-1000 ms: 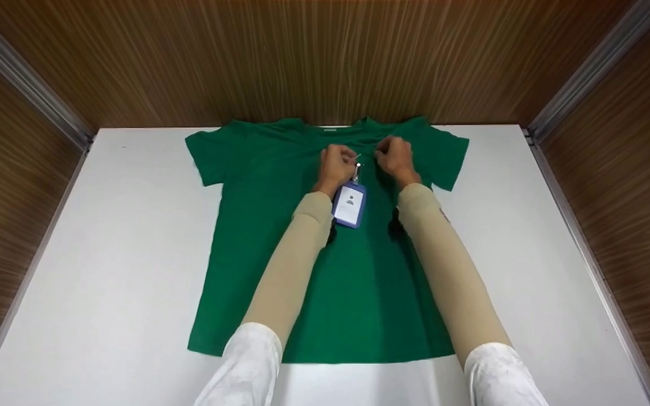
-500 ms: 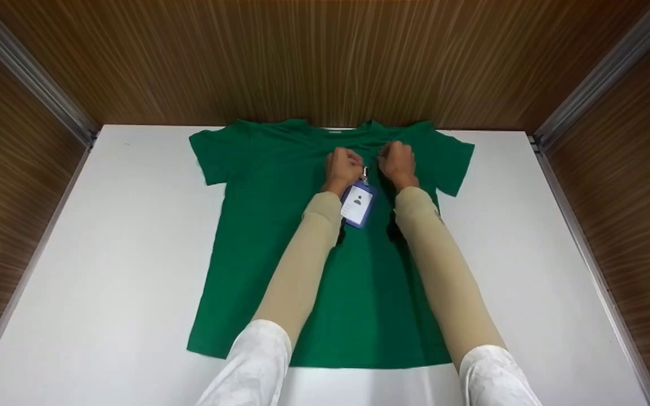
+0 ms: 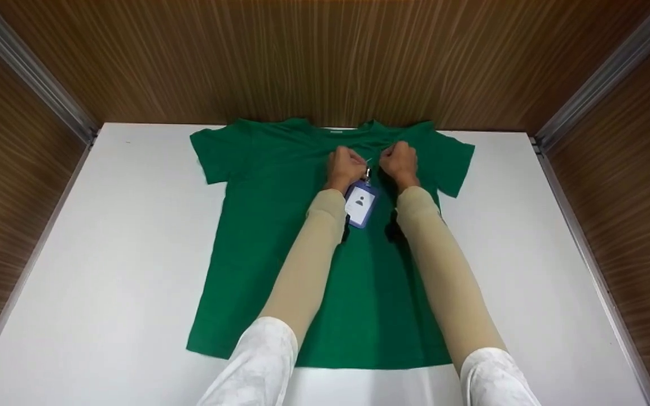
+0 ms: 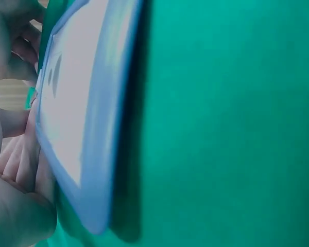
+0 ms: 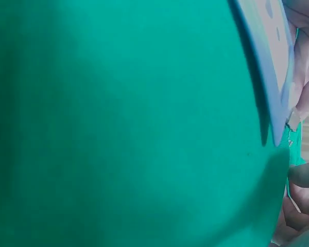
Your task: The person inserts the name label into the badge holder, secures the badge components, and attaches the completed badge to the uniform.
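A green shirt (image 3: 280,225) lies flat on the white bench (image 3: 105,254). On its chest, below the collar, lies a blue badge (image 3: 361,204). Just above it the left hand (image 3: 345,167) pinches the badge's clip (image 3: 368,171); the right hand (image 3: 399,160) bunches shirt fabric beside it. If that fabric slackens, the clip would likely miss and the badge slide.

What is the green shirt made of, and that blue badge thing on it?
The green T-shirt looks like soft matte knit fabric, probably cotton: it lies limp and creases near the collar. The badge holder seems to be smooth blue plastic with a white card inside; its rim looks stiff and slightly glossy in the left wrist view.
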A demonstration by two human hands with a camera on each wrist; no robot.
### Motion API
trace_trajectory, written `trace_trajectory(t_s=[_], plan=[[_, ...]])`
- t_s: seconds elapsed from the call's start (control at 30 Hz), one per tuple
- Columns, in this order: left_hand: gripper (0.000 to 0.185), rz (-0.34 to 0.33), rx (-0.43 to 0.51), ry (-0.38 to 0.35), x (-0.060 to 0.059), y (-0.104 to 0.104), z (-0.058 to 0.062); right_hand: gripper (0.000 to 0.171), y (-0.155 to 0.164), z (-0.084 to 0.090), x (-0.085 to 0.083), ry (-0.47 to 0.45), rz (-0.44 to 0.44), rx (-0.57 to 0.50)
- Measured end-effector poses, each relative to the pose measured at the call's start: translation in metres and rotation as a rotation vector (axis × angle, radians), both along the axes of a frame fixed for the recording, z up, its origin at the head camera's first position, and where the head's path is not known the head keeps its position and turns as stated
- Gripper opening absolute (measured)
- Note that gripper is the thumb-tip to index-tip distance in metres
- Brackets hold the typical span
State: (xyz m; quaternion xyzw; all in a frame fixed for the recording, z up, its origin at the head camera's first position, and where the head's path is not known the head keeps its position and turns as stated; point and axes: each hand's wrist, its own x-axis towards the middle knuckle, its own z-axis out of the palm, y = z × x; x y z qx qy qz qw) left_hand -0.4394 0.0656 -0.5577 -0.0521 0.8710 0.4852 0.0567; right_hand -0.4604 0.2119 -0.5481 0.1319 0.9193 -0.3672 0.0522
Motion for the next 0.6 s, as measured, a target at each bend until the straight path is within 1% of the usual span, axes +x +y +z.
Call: trace_trajectory(t_s=[0.1,0.3,0.5,0.6], plan=[[0.007,-0.003,-0.02,0.012,-0.0012,0.001,0.0003,0.029,0.0009,0.0011,0.0006,0.011,-0.001,-0.019],[0.011,0.003,-0.066,0.027,-0.004,0.004,-0.0003,0.018,0.0027,0.0036,0.0052,0.014,0.004,-0.06],[0.017,0.006,-0.1,0.058,-0.0057,0.0071,-0.0019,0.019,0.0034,0.0034,0.0073,0.025,0.013,-0.067],[0.018,0.0,-0.109,0.056,-0.0049,0.0082,-0.0022,0.019,0.0036,0.0028,0.0077,0.033,0.013,-0.07]])
